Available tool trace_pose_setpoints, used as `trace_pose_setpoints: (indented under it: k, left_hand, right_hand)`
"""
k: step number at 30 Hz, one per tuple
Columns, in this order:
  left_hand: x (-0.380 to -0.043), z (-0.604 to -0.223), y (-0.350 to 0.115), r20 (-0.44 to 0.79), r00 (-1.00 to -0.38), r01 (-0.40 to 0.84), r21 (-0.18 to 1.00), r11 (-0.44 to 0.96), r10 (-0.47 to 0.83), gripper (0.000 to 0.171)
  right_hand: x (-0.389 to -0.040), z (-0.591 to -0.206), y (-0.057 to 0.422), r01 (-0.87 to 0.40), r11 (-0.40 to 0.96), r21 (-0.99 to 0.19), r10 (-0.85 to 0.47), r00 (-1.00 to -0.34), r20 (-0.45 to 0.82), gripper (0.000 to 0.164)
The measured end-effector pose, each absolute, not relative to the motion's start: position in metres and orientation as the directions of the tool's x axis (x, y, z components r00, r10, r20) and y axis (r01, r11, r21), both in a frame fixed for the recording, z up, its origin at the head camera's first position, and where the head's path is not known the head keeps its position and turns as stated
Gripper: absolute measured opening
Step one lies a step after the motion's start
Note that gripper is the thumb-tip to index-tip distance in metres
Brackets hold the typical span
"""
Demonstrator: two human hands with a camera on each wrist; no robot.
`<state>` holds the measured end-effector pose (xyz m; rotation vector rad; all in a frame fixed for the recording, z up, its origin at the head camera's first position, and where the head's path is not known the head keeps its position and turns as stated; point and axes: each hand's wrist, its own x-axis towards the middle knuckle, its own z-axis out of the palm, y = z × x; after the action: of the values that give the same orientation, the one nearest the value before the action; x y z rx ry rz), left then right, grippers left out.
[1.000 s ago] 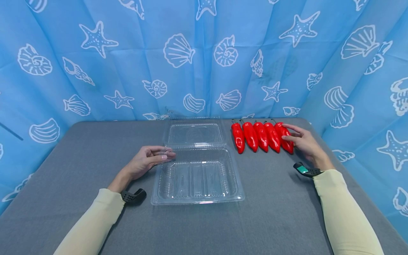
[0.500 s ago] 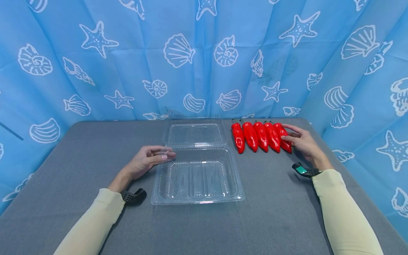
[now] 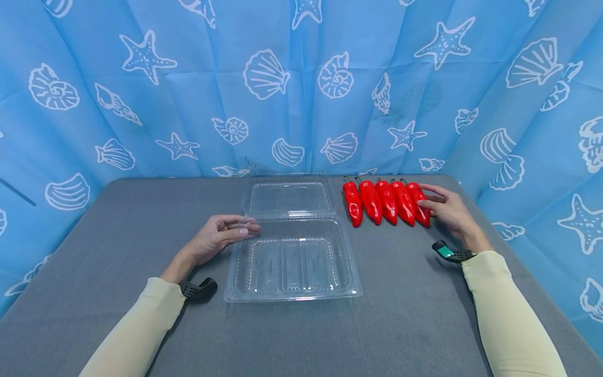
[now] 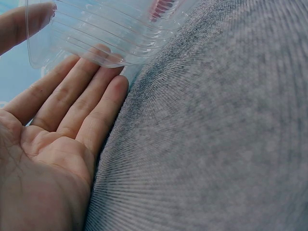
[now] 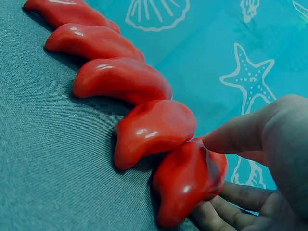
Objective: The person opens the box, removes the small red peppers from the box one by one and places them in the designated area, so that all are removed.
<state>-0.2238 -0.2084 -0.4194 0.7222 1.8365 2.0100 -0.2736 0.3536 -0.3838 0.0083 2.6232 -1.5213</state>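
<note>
At the left edge of a clear plastic clamshell container (image 3: 294,298), my left hand (image 3: 212,240) has its fingers held straight. In the left wrist view its fingertips overlap the container's side, and the thumb (image 4: 29,26) lies at the plastic, well apart from the fingers. My right hand (image 3: 453,215) pinches the rightmost red pepper (image 3: 420,209), its thumb on the pepper's top and its other fingers at the outer side. This pepper (image 5: 187,180) lies on the table against its neighbour (image 5: 154,132), as the right wrist view shows.
Several glossy red peppers (image 3: 369,203) lie in a row at the back right, stems toward the curtain. The container's lid (image 3: 288,199) is folded back behind its base. A grey cloth covers the table (image 3: 301,340); a blue shell-print curtain (image 3: 301,104) hangs behind.
The rightmost pepper has shifted slightly left, toward its neighbour, with my right hand on it. My left hand and the container have stayed in place.
</note>
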Motion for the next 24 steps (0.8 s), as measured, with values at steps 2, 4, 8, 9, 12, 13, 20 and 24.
trace_pose_setpoints:
  k: [2,4,8,9,12,13,20,24]
  left_hand:
    - [-0.2241,-0.4196,-0.2082,0.152,-0.818,0.103,0.988,-0.119,0.555,0.049]
    - [-0.2244,-0.4198,-0.2080,0.156,-0.815,0.108,0.987,-0.119,0.558,0.048]
    - [-0.2243,-0.4188,-0.2075,0.152,-0.816,0.103,0.988,-0.118,0.558,0.049]
    - [-0.2241,-0.4185,-0.2074,0.150,-0.816,0.101,0.988,-0.118,0.558,0.049]
    - [-0.2239,-0.4177,-0.2070,0.146,-0.818,0.098,0.988,-0.116,0.556,0.050]
    - [-0.2239,-0.4176,-0.2070,0.147,-0.818,0.099,0.988,-0.116,0.556,0.050]
    - [-0.2237,-0.4176,-0.2078,0.142,-0.818,0.095,0.989,-0.112,0.557,0.050]
    - [-0.2223,-0.4176,-0.2087,0.134,-0.824,0.087,0.990,-0.110,0.551,0.050]
  right_hand:
    - [-0.2738,-0.3838,0.3533,0.061,0.497,-0.866,-0.048,-0.994,-0.098,0.067]
    - [-0.2739,-0.3837,0.3530,0.063,0.497,-0.865,-0.046,-0.994,-0.099,0.067]
    - [-0.2742,-0.3835,0.3527,0.065,0.498,-0.865,-0.042,-0.994,-0.099,0.066]
    - [-0.2743,-0.3836,0.3528,0.065,0.499,-0.864,-0.041,-0.994,-0.098,0.066]
    - [-0.2747,-0.3835,0.3529,0.066,0.499,-0.864,-0.037,-0.995,-0.097,0.066]
    - [-0.2748,-0.3835,0.3529,0.066,0.501,-0.863,-0.034,-0.995,-0.096,0.066]
    - [-0.2737,-0.3818,0.3540,0.062,0.505,-0.861,-0.031,-0.996,-0.089,0.067]
    - [-0.2716,-0.3778,0.3528,0.044,0.525,-0.850,-0.015,-0.998,-0.062,0.065]
